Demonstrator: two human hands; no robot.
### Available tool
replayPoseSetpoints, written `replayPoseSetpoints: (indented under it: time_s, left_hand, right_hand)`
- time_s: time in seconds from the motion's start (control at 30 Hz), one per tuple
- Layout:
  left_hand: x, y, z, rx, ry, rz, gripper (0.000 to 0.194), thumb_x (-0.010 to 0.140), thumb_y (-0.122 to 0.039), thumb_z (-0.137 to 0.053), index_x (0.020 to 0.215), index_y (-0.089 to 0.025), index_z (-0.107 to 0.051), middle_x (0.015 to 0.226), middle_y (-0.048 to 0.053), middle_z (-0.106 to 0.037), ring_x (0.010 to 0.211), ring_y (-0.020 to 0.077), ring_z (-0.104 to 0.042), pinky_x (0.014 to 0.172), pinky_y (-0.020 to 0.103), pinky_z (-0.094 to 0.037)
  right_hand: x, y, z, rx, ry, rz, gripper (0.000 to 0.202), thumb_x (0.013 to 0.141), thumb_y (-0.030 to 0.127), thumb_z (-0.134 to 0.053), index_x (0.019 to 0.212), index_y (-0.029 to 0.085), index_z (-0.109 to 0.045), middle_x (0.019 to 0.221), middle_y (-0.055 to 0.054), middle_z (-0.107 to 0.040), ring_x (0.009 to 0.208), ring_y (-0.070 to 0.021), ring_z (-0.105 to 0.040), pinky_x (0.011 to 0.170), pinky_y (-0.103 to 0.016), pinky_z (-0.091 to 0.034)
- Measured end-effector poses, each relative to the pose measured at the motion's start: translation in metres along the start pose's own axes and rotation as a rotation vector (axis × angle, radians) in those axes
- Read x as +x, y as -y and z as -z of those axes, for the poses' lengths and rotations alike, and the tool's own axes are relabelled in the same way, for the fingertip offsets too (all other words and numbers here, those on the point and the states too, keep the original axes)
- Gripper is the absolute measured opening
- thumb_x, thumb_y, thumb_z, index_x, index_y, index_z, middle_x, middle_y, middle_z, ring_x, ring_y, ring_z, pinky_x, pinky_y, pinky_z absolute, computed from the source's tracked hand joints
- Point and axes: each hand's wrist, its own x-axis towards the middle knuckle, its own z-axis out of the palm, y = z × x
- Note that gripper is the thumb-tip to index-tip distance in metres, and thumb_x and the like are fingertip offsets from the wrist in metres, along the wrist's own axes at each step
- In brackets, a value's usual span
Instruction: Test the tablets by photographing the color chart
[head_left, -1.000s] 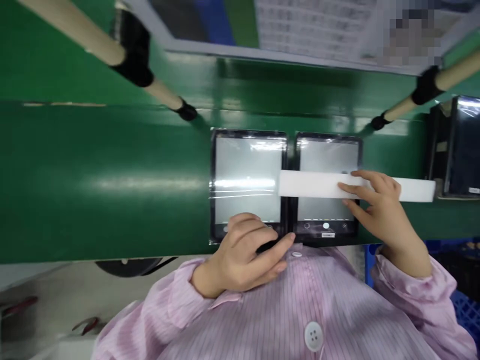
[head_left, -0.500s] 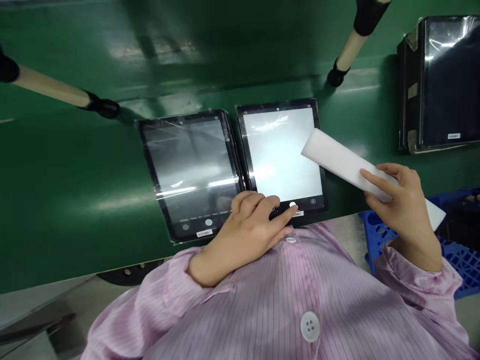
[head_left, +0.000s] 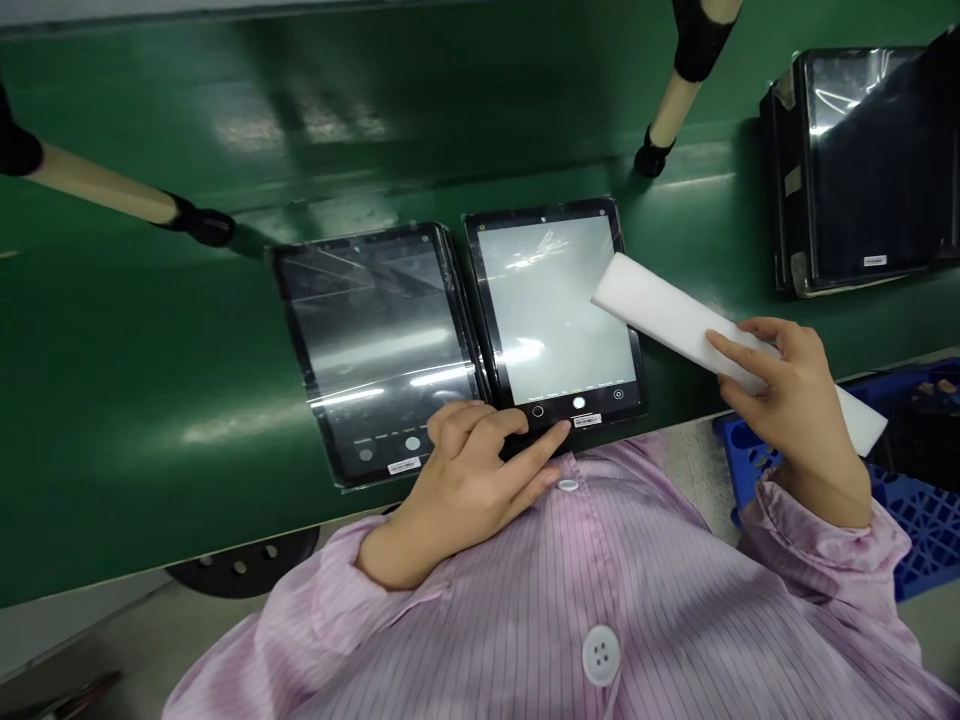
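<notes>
A tablet [head_left: 559, 300] with a lit, pale camera screen lies before me. At its lower edge is my left hand [head_left: 476, 470], the index finger stretched toward the small label below the shutter button and the other fingers partly curled; it holds nothing. My right hand [head_left: 795, 400] grips a long white foam block [head_left: 667, 310] between thumb and fingers. The block slants, its far end over the tablet's right side. Left of the lit tablet lies a second, darker tablet [head_left: 382, 340] on top of at least one more; my left hand covers its lower right corner.
A stack of dark tablets [head_left: 862, 190] sits at the right on the green table [head_left: 150, 400]. Two pale posts with black joints, a left post [head_left: 112, 185] and a right post [head_left: 671, 105], stand behind the tablets. A blue plastic pallet [head_left: 739, 460] is below the table edge.
My left index finger has drawn back from the shutter button, down and left. The lit screen has turned greyer and more icons show. My right hand still grips the foam block.
</notes>
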Motion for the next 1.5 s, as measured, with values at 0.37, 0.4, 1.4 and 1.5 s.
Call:
replayPoseSetpoints:
  time_s: [0.37,0.4,1.4,1.5]
  left_hand:
    - [-0.039,0.011,0.009,0.034,-0.017,0.09,0.029,0.103,-0.03,-0.061,0.126,-0.024,-0.077,0.104,0.012,-0.061,0.101,0.0293,-0.054,0.092,0.048,-0.046]
    - [-0.046,0.012,0.01,0.047,-0.017,0.118,0.029,0.103,-0.031,-0.061,0.125,-0.025,-0.078,0.105,0.012,-0.061,0.101,0.0293,-0.055,0.093,0.049,-0.046]
    - [-0.135,0.074,0.03,-0.011,-0.057,0.671,0.114,0.084,-0.06,-0.082,0.174,-0.024,-0.021,0.154,0.024,-0.048,0.14,0.0556,-0.051,0.104,0.072,-0.051]
    - [-0.148,0.093,0.025,-0.13,-0.004,0.825,0.126,0.075,-0.064,-0.088,0.173,-0.021,-0.021,0.138,0.022,-0.064,0.112,0.0464,-0.071,0.084,0.061,-0.064]
  right_hand:
    - [0.003,-0.002,-0.006,-0.04,-0.035,-0.059,0.047,0.091,0.029,-0.067,0.137,0.034,-0.073,0.133,-0.012,-0.066,0.116,-0.0325,-0.062,0.101,-0.055,-0.053]
    - [0.007,-0.005,-0.011,-0.062,-0.073,-0.081,0.047,0.091,0.03,-0.068,0.137,0.032,-0.073,0.134,-0.012,-0.065,0.116,-0.0318,-0.061,0.102,-0.055,-0.053]
    - [0.013,0.075,-0.091,1.162,0.059,-0.38,0.103,0.076,0.028,-0.079,0.168,0.035,-0.033,0.177,-0.004,-0.032,0.166,-0.0205,-0.028,0.137,-0.044,-0.023]
    - [0.013,0.076,-0.09,1.242,0.035,-0.425,0.1,0.078,0.031,-0.081,0.167,0.038,-0.035,0.176,-0.004,-0.036,0.165,-0.0219,-0.031,0.137,-0.046,-0.025]
